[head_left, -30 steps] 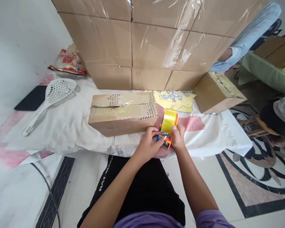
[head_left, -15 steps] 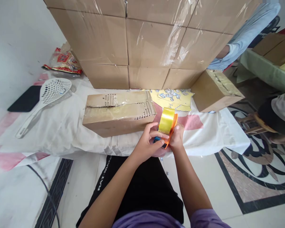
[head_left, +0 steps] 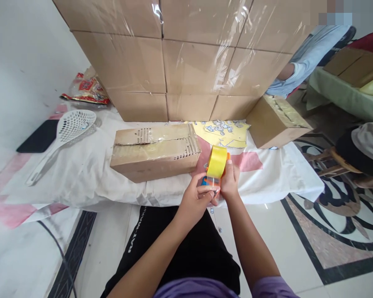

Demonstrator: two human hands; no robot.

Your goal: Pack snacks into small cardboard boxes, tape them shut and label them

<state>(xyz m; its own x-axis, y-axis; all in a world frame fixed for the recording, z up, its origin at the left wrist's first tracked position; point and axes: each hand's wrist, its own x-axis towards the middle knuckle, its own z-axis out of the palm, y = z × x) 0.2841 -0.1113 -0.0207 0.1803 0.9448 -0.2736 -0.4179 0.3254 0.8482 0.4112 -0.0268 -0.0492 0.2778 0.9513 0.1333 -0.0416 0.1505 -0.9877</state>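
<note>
My right hand (head_left: 230,179) grips an orange tape dispenser (head_left: 216,169) that carries a yellow tape roll (head_left: 216,161). My left hand (head_left: 196,199) pinches the clear tape end at the dispenser's front, just below the roll. Both hands hover over the near edge of a white cloth (head_left: 90,174). A long taped cardboard box (head_left: 155,151) lies on the cloth just left of the dispenser.
A wall of plastic-wrapped cartons (head_left: 186,58) stands behind. A smaller box (head_left: 276,122) and a yellow sheet (head_left: 226,130) lie to the right. A white slotted scoop (head_left: 62,134), a black pad (head_left: 39,135) and snack bags (head_left: 87,89) sit left. Another person's sleeve (head_left: 307,58) shows at upper right.
The dispenser has tilted more upright and shifted slightly toward me. My left fingers slid from its side to the tape end below the roll.
</note>
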